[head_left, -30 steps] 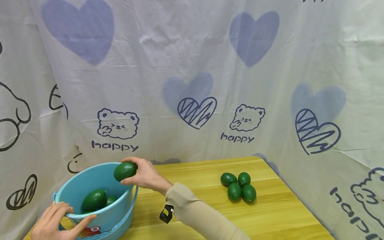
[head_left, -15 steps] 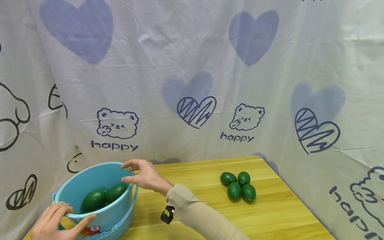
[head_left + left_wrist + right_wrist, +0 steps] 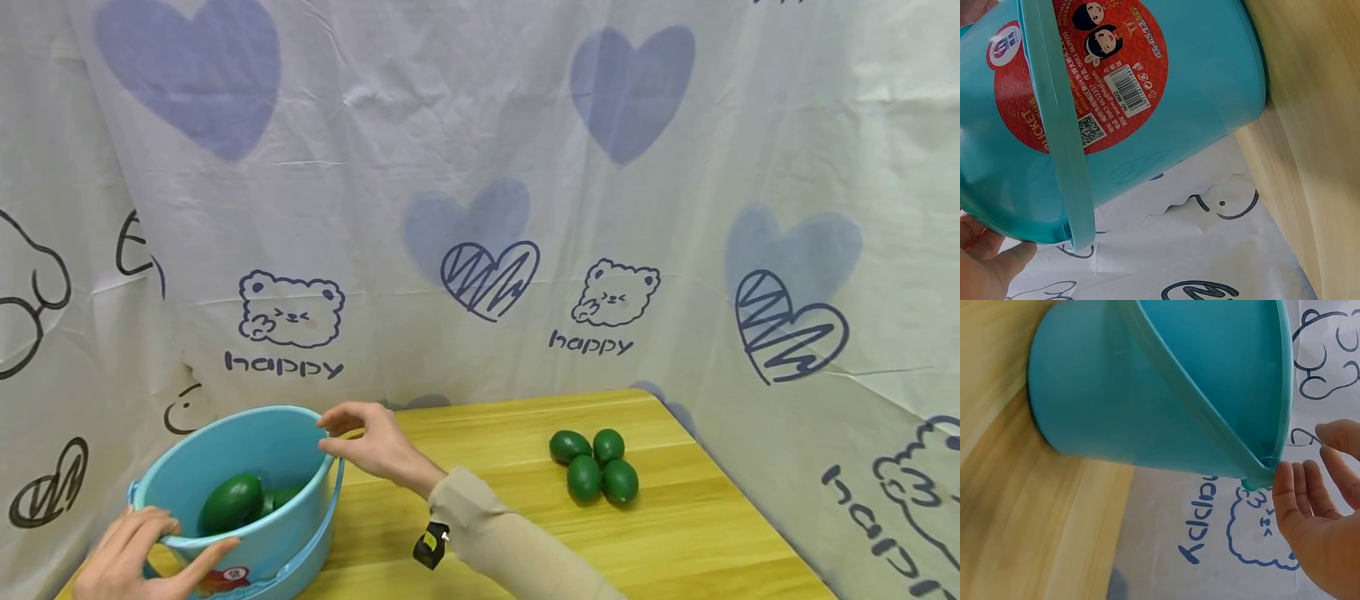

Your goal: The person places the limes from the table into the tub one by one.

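Released, the fruit point(image 3: 231, 502) now lies in the bucket point(image 3: 292, 533); right hand point(image 3: 371, 442) hovers empty, fingers apart, left hand point(image 3: 138, 558) grips the rim.

Readable text appears on two things.

1. Backdrop cloth point(image 3: 480, 167): the word "happy" is printed in dark outline letters under each cartoon bear, once at left point(image 3: 283, 365) and once at centre point(image 3: 590, 342). The right wrist view shows the same word rotated.

2. Blue bucket point(image 3: 1210, 81): a round red label point(image 3: 1079, 75) carries the word "BUCKET" along its edge, a barcode with small digits, and a QR code. The digits and the remaining small print are too small to read.
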Motion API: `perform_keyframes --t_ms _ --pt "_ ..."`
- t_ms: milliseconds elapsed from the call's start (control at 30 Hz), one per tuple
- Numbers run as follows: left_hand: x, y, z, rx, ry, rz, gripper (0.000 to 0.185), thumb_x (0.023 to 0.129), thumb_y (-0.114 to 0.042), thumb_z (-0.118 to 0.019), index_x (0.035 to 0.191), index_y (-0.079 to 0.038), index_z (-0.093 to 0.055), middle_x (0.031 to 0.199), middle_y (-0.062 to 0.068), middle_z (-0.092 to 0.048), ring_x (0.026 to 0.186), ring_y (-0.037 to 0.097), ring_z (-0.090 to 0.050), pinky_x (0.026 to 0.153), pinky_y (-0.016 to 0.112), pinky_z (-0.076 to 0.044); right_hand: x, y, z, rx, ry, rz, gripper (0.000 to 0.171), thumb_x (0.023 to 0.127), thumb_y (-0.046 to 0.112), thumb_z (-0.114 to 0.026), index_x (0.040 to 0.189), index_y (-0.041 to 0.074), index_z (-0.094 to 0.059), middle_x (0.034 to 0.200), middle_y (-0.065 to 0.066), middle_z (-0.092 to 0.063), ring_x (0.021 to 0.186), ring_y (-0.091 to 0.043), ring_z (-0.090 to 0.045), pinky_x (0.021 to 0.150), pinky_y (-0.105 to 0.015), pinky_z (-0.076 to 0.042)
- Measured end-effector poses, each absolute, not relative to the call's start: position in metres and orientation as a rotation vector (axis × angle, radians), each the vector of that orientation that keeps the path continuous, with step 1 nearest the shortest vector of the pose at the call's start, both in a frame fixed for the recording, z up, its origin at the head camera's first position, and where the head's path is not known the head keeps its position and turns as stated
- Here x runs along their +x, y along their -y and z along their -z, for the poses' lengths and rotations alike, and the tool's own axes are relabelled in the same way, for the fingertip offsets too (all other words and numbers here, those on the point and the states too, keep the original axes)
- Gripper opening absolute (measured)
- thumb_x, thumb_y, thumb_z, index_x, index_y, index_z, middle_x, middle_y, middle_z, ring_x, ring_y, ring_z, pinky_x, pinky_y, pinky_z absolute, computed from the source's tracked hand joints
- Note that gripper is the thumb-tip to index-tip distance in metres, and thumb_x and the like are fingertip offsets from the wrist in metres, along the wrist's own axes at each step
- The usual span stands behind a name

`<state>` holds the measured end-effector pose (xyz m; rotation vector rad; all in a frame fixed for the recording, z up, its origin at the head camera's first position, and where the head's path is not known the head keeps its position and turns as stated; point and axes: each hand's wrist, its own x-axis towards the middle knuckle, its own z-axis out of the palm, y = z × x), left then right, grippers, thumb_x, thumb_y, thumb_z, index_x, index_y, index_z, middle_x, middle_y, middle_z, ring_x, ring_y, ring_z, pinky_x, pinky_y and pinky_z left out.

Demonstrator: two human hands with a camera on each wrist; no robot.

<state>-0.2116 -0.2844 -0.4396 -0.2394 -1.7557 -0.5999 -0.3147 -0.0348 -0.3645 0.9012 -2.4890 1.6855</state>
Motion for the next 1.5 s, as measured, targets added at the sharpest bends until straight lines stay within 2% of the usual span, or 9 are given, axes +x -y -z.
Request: perform_keyframes --t_ms 167,367,500,633,833,967,1200,1333,1500 --pt "-0.207 0.284 0.438 -0.226 1.791 0.580 0.065 0.046 -0.050 -0.095 0.070 0.002 -0.063 0.075 0.018 -0.060 0.082 -0.010 -0.038 0.084 0.002 -0.027 -0.314 0.025 0.373 0.905 2.455 -1.718 0.019 0.091 0.021 -0.071 0.109 0.018 -0.070 0.105 0.003 -0.069 0.090 -0.001 -0.060 0.076 -0.019 -0.052" --pt "-0.203 0.284 0.434 -0.165 1.873 0.553 0.064 0.039 -0.041 -0.098 0.072 -0.002 -0.060 0.077 0.015 -0.060 0.077 0.011 -0.043 0.099 0.000 -0.023 -0.317 0.009 0.383 0.906 2.422 -1.749 0.019 0.092 0.021 -0.069 0.110 0.014 -0.070 0.109 -0.003 -0.069 0.091 -0.002 -0.061 0.079 -0.019 -0.052" --pt "-0.203 0.283 0.434 -0.176 1.848 0.574 0.065 0.040 -0.047 -0.097 0.071 -0.003 -0.060 0.075 0.012 -0.059 0.078 0.002 -0.042 0.093 0.000 -0.025 -0.318 -0.006 0.391 0.883 2.419 -1.761 0.017 0.093 0.022 -0.069 0.109 0.017 -0.070 0.109 -0.003 -0.070 0.093 -0.005 -0.062 0.080 -0.022 -0.052" --pt "-0.204 0.280 0.433 -0.171 1.857 0.584 0.063 0.039 -0.043 -0.098 0.071 -0.003 -0.061 0.076 0.012 -0.059 0.081 -0.011 -0.036 0.085 0.001 -0.025 -0.319 -0.025 0.398 0.835 2.426 -1.786 0.017 0.094 0.023 -0.067 0.110 0.020 -0.069 0.110 -0.002 -0.070 0.098 -0.011 -0.063 0.080 -0.025 -0.053" --pt "-0.200 0.278 0.431 -0.076 1.933 0.590 0.060 0.033 -0.025 -0.100 0.072 -0.005 -0.060 0.078 0.009 -0.058 0.081 -0.009 -0.035 0.084 0.002 -0.026 -0.320 -0.051 0.409 0.752 2.420 -1.823 0.017 0.094 0.024 -0.067 0.110 0.019 -0.069 0.111 -0.005 -0.070 0.096 -0.014 -0.064 0.078 -0.027 -0.054" --pt "-0.199 0.278 0.431 -0.071 1.928 0.582 0.060 0.033 -0.026 -0.100 0.072 -0.004 -0.060 0.077 0.010 -0.059 0.081 -0.009 -0.035 0.086 0.001 -0.025 -0.320 -0.066 0.413 0.713 2.399 -1.851 0.018 0.095 0.022 -0.066 0.111 0.015 -0.070 0.113 -0.009 -0.069 0.093 -0.014 -0.064 0.077 -0.028 -0.055" --pt "-0.200 0.279 0.431 -0.067 1.926 0.553 0.059 0.033 -0.029 -0.100 0.069 -0.006 -0.059 0.075 0.007 -0.058 0.077 -0.009 -0.034 0.074 0.007 -0.029 -0.322 -0.091 0.419 0.670 2.405 -1.843 0.021 0.096 0.023 -0.065 0.114 0.013 -0.069 0.115 -0.008 -0.067 0.096 -0.019 -0.064 0.077 -0.029 -0.054" --pt "-0.199 0.278 0.431 -0.067 1.923 0.563 0.059 0.032 -0.027 -0.100 0.070 -0.006 -0.059 0.075 0.007 -0.058 0.078 -0.010 -0.034 0.077 0.006 -0.028 -0.324 -0.106 0.422 0.646 2.422 -1.798 0.021 0.096 0.024 -0.065 0.113 0.012 -0.069 0.114 -0.008 -0.068 0.097 -0.020 -0.064 0.077 -0.028 -0.055" --pt "-0.199 0.279 0.431 -0.075 1.923 0.577 0.060 0.032 -0.027 -0.100 0.070 -0.006 -0.058 0.075 0.007 -0.057 0.079 -0.010 -0.034 0.082 0.003 -0.025 -0.325 -0.126 0.426 0.584 2.433 -1.768 0.022 0.096 0.023 -0.065 0.113 0.011 -0.069 0.113 -0.009 -0.068 0.098 -0.021 -0.065 0.080 -0.035 -0.056"
